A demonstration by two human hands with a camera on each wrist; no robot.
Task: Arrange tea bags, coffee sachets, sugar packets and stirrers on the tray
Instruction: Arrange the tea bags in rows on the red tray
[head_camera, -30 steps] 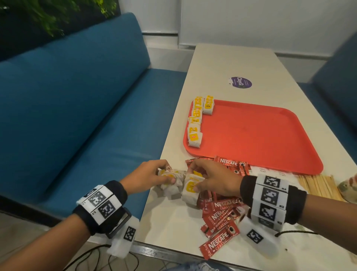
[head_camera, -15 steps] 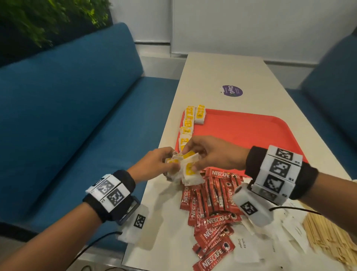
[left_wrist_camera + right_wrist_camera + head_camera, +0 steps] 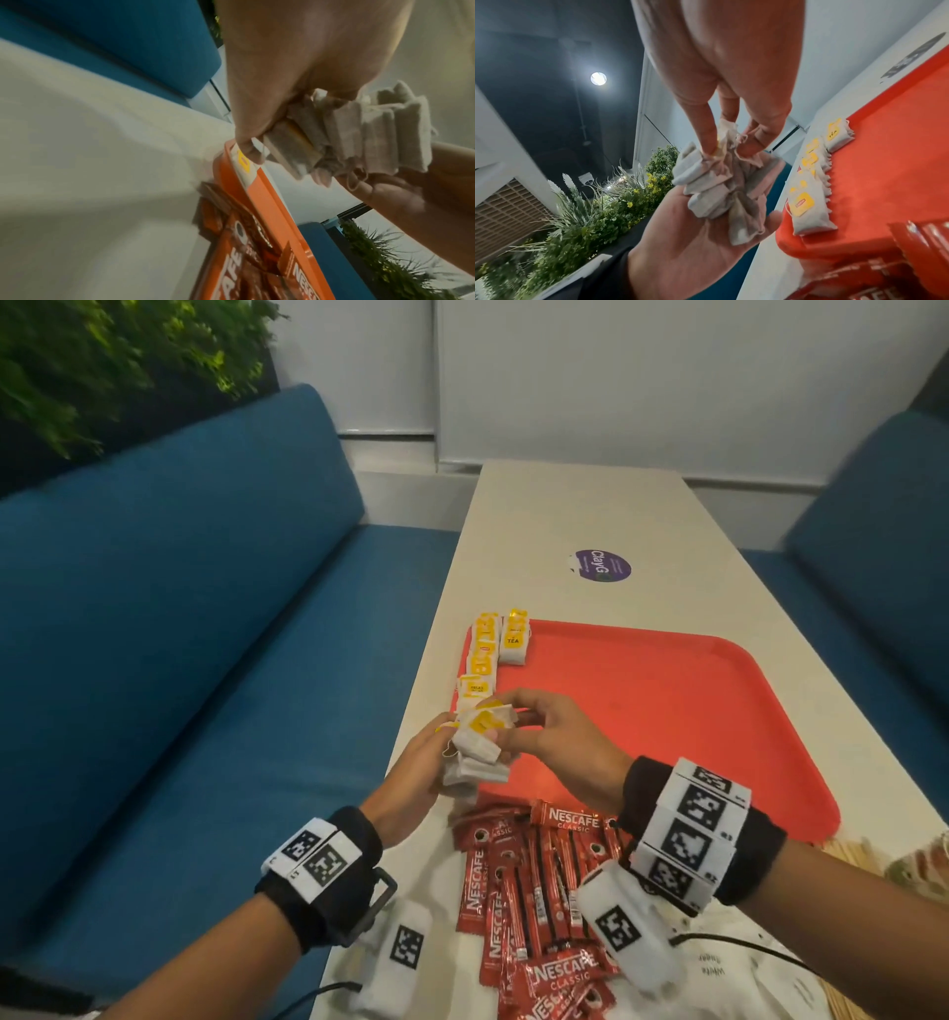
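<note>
Held tea bags: a bunch of white tea bags (image 3: 475, 746) with yellow tags sat between the two hands, above the near left corner of the tray, clear of the table.
Left hand: the left hand (image 3: 411, 780) lay palm up beneath the bunch, fingers loosely curled around it, cradling the bags (image 3: 721, 194) from below.
Right hand: the right hand (image 3: 552, 737) reached in from the right, its fingertips (image 3: 709, 142) pinching the top of the bunch; the remaining fingers were bent beside them.
Placed tea bags: a row of tea bags (image 3: 482, 654) lay along the tray's left edge, just beyond the hands, with one more bag (image 3: 515, 639) marked TEA beside the far end of the row.
Tray: the red tray (image 3: 667, 711) stretched out beyond and to the right of the hands, under the right hand.
Coffee sachets: red Nescafe sachets (image 3: 534, 891) lay heaped on the table below the hands, between the two wrists.
Sugar packets: white packets (image 3: 719, 973) lay beneath the right forearm, partly hidden.
Stirrers: wooden stirrers (image 3: 852, 852) showed just past the right forearm, at the tray's near right corner.
Table: the pale table (image 3: 565, 516) ran away beyond the tray, bearing a purple sticker (image 3: 602, 565).
Surroundings: a blue bench (image 3: 179, 660) stood left of the left hand.
</note>
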